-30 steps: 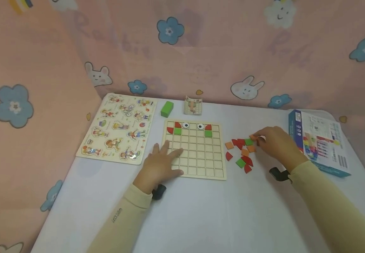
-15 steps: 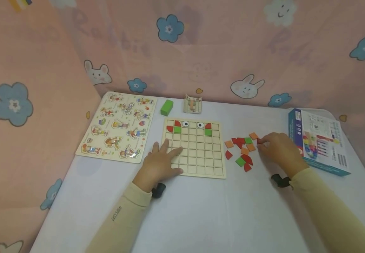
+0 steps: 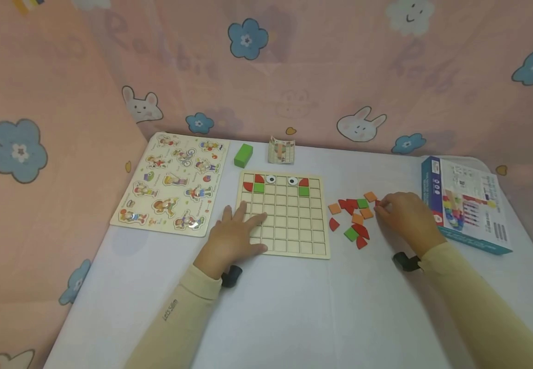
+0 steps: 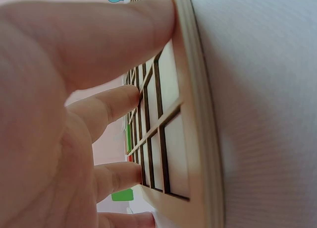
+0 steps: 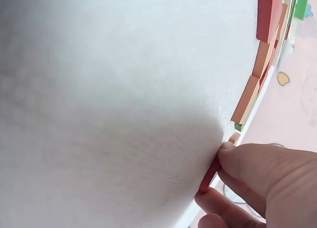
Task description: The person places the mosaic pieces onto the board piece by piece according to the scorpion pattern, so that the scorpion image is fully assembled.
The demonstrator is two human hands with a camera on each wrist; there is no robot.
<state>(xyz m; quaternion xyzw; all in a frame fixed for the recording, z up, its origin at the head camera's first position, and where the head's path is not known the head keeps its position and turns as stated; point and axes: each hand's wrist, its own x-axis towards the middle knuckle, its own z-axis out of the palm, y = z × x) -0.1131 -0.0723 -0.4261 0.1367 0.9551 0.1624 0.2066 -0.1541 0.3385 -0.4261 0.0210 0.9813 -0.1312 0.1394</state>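
My left hand (image 3: 231, 240) lies with fingers spread over the left side of a wooden grid board (image 3: 292, 220), its thumb on the front edge. Along the board's top rows sit red quarter-circle pieces (image 3: 304, 182), green squares (image 3: 304, 191) and two eye pieces (image 3: 292, 181). To the right of the loose pieces, my right hand (image 3: 407, 218) pinches a thin red piece (image 5: 210, 174) between thumb and fingers, low at the tabletop. Its full outline is hidden by the fingers. Just left of that hand lie an orange square (image 3: 370, 196) and a green square (image 3: 362, 203).
Several loose red, orange and green pieces (image 3: 357, 219) lie right of the board. Behind it are a green block (image 3: 244, 156) and a small pattern card (image 3: 281, 151). A picture puzzle board (image 3: 169, 184) lies left; a box (image 3: 467, 205) lies right.
The right hand has let go of an orange square, which now lies on the table, and moved slightly right to a red piece. The left hand has stayed put.
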